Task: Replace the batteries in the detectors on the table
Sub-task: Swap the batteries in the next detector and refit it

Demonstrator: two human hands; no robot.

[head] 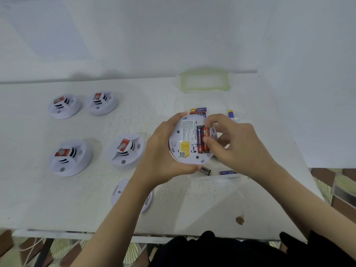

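A loose cover (121,191) lies nearest on the desk (192,209). Just beyond it, the left hand (163,149) cups an upturned detector (185,139) above the desk, while the right hand (237,145) pinches one of two red batteries (203,139) in its bay. I judge a battery is being seated or pulled, I cannot tell which; next comes a firm press or lift, with spare batteries (206,171) beside it and four detectors (70,158) waiting farther left.

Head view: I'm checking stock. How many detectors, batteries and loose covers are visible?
Smoke detectors on the table: 4
Opened detector, held: 1
Red batteries fitted in it: 2
Loose batteries on the table: 5
Detached back cover: 1
Total: 13
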